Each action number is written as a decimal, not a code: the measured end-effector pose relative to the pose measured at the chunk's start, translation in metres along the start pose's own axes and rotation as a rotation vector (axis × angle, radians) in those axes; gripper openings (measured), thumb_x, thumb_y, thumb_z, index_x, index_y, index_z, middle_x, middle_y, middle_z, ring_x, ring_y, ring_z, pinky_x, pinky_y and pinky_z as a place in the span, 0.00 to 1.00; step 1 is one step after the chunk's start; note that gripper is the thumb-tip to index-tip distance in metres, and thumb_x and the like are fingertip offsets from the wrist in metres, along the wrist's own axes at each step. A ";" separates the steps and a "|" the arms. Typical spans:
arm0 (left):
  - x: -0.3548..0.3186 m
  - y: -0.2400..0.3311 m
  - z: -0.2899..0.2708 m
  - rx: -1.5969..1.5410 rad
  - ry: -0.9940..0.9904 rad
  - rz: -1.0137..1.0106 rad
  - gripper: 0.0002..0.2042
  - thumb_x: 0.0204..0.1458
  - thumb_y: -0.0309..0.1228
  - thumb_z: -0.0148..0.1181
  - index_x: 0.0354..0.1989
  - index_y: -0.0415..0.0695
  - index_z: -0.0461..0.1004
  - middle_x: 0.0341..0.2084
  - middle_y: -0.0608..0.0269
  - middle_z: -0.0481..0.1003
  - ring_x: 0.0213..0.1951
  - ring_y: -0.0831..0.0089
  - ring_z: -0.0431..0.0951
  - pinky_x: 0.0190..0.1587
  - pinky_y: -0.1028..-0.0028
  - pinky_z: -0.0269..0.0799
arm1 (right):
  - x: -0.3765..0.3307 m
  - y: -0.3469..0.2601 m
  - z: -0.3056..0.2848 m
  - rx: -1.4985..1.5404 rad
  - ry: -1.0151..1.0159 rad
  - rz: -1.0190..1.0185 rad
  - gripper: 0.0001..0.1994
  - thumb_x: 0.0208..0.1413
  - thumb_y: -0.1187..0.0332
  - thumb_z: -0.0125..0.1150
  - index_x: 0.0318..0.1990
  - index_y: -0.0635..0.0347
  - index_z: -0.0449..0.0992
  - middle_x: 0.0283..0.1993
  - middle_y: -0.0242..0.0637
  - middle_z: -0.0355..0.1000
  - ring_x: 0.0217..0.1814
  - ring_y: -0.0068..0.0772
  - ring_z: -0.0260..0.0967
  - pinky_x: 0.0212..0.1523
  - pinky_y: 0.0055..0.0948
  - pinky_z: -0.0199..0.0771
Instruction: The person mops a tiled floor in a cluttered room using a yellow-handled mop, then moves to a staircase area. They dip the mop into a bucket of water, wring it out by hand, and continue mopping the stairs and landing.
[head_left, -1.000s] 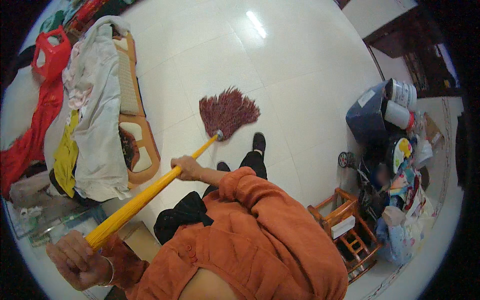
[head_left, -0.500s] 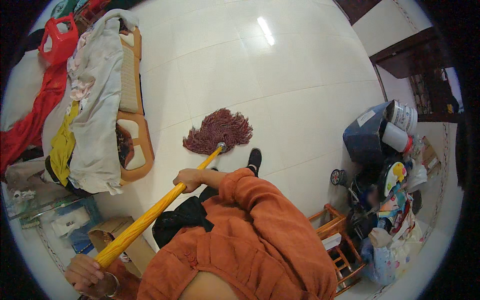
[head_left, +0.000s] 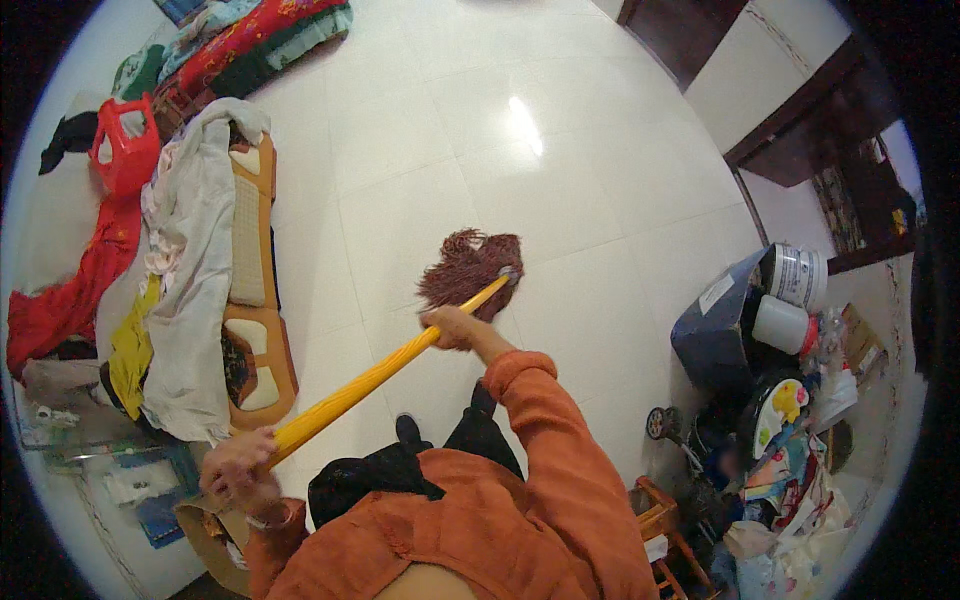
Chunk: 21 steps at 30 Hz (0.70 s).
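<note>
A string mop with a dark red head (head_left: 468, 270) and a yellow handle (head_left: 365, 385) slants from lower left up to the right in front of me. My left hand (head_left: 240, 468) is wrapped round the handle's upper end, near the lower left. Further down the handle, close to the mop head, my right hand (head_left: 452, 326) grips it. The strands lie bunched to the left of the grey joint, on the pale tiled floor (head_left: 400, 210). Both of my arms are in orange sleeves, and dark shoes show below the mop.
A wooden sofa (head_left: 262, 330) draped with a white cloth (head_left: 195, 290) runs along the left, with a red plastic stool (head_left: 125, 150) on it. A cardboard box (head_left: 215, 545) stands lower left. On the right are a dark blue bin (head_left: 715, 325), a stroller wheel (head_left: 660, 423) and a wooden chair (head_left: 665, 530).
The mop head has swung to the right and its strands have bunched up. Both hands have moved right with the handle, and my right arm reaches further out. The view has shifted too.
</note>
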<state>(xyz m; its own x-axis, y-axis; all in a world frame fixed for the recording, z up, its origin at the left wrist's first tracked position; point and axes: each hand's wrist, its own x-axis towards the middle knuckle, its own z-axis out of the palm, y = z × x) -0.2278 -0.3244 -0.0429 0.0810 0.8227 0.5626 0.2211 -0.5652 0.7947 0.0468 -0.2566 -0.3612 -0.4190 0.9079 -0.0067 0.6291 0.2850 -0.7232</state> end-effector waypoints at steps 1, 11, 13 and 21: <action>-0.001 -0.008 0.015 0.171 0.033 0.018 0.12 0.50 0.31 0.45 0.16 0.40 0.60 0.13 0.60 0.66 0.17 0.70 0.67 0.26 0.64 0.69 | -0.007 0.018 -0.011 -0.007 0.011 0.081 0.10 0.35 0.66 0.56 0.27 0.59 0.66 0.21 0.44 0.67 0.26 0.47 0.66 0.26 0.40 0.64; 0.068 0.004 0.197 -0.533 -0.428 -0.017 0.15 0.53 0.33 0.43 0.17 0.40 0.63 0.11 0.61 0.68 0.17 0.73 0.72 0.31 0.62 0.72 | -0.124 0.102 -0.082 0.056 0.752 0.421 0.06 0.34 0.73 0.55 0.21 0.59 0.64 0.21 0.45 0.66 0.26 0.48 0.65 0.25 0.35 0.64; 0.078 0.013 0.215 -0.543 -0.495 -0.008 0.14 0.53 0.32 0.43 0.16 0.41 0.62 0.10 0.61 0.67 0.15 0.73 0.71 0.30 0.63 0.73 | -0.141 0.107 -0.077 0.104 0.901 0.453 0.05 0.35 0.72 0.53 0.21 0.59 0.64 0.20 0.44 0.66 0.25 0.48 0.65 0.25 0.36 0.64; 0.104 0.032 0.222 -0.647 -0.825 -0.009 0.15 0.55 0.33 0.39 0.15 0.44 0.58 0.07 0.66 0.59 0.12 0.75 0.64 0.30 0.64 0.72 | -0.173 0.045 -0.032 -0.112 1.222 0.652 0.05 0.35 0.76 0.54 0.22 0.59 0.65 0.19 0.42 0.67 0.23 0.43 0.67 0.23 0.31 0.65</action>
<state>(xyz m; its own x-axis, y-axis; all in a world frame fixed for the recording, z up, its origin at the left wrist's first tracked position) 0.0040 -0.2442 -0.0096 0.7735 0.4752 0.4193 -0.3172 -0.2825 0.9053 0.1685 -0.3908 -0.3704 0.7627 0.5588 0.3256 0.5602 -0.3193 -0.7643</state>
